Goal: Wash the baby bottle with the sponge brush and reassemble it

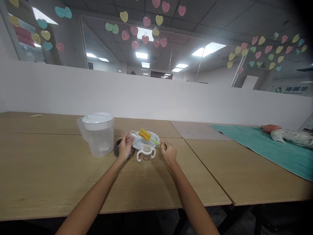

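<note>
My right hand [168,151] is closed round the green handle of a bottle brush [145,134], whose yellow sponge head points left. Pinched in my left hand [126,147] is a clear dome-shaped cap [134,134], its opening near the sponge; whether they touch I cannot tell. Below and between the hands stands a clear baby bottle [146,156] with two white side handles, its top uncovered. Behind it lies a white plate [154,137], partly hidden by the brush. A dark round tray [116,149] sits under my left hand.
A translucent lidded pitcher [100,137] stands left of the tray. A teal cloth [259,143] covers the table's right side, with a patterned cloth bundle [293,137] and a reddish rounded object [271,128] on it. A white wall [146,98] rises behind the table.
</note>
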Tool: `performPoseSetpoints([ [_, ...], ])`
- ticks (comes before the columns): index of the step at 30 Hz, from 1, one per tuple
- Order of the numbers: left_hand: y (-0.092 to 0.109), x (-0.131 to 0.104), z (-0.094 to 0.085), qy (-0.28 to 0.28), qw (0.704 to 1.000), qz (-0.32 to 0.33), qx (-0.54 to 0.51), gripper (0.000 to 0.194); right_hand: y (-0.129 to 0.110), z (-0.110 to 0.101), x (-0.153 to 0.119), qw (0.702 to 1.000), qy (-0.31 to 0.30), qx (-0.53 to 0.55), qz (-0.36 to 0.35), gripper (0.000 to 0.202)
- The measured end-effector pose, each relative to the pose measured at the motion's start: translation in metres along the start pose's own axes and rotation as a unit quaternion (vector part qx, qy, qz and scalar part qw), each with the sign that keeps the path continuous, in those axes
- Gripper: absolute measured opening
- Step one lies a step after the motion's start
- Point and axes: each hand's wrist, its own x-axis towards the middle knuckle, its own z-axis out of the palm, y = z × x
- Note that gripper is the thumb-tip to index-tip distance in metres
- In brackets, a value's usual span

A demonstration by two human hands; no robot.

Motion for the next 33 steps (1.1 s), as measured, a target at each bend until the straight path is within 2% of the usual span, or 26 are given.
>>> performPoseSetpoints([
  [5,-0.004,-0.005,-0.007,-0.002,0.994,0.077,0.074,0.052,0.001,0.001,-0.001,1.000,0.013,0.008,-0.022,0.040],
  [11,-0.002,-0.008,-0.007,0.043,0.995,0.066,0.057,0.049,0.002,0.005,-0.001,0.999,0.030,0.015,-0.034,0.036],
  [16,0.011,-0.015,-0.004,-0.006,0.984,0.136,0.119,0.047,0.005,0.007,-0.002,0.995,0.072,0.017,-0.061,0.033],
  [22,0.011,-0.016,-0.005,-0.006,0.976,0.148,0.160,0.045,0.005,0.005,-0.003,0.989,0.099,0.021,-0.112,0.029],
  [28,0.007,-0.015,-0.007,-0.046,0.966,0.171,0.189,0.044,0.004,0.002,-0.005,0.983,0.128,0.023,-0.129,0.025],
  [33,0.010,-0.019,-0.007,-0.090,0.948,0.196,0.234,0.039,0.002,0.002,-0.006,0.986,0.106,0.042,-0.125,0.026],
])
